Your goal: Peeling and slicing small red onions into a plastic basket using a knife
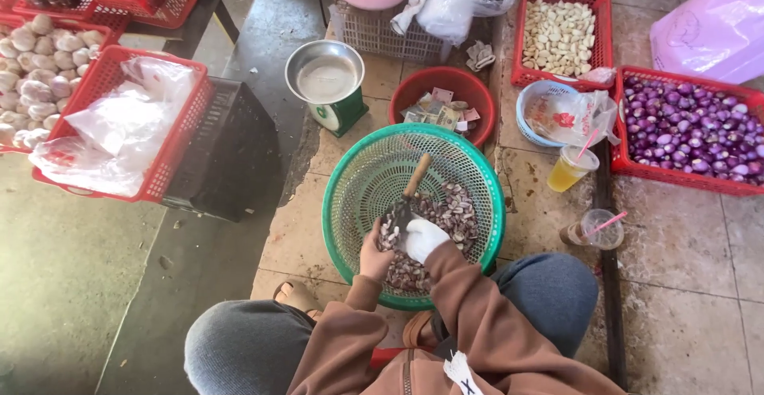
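Observation:
A round green mesh basket [350, 164] sits on the floor in front of my knees. It holds a pile of small purple-and-white cloves [454, 212]. My left hand [374, 258] is bare and cupped around a handful of these cloves over the near side of the pile. My right hand [422, 238] wears a white glove and presses against the left hand, its fingers curled down out of sight. A tool with a wooden handle [417, 175] and a dark blade lies across the pile, its blade end right by both hands.
Behind the basket are a red bowl of banknotes [414, 93] and a green scale with a metal pan [326, 77]. Red crates hold peeled garlic [559, 35] and purple shallots [691, 128]. Two plastic cups with straws [570, 169] stand at right. A black crate [223, 152] is at left.

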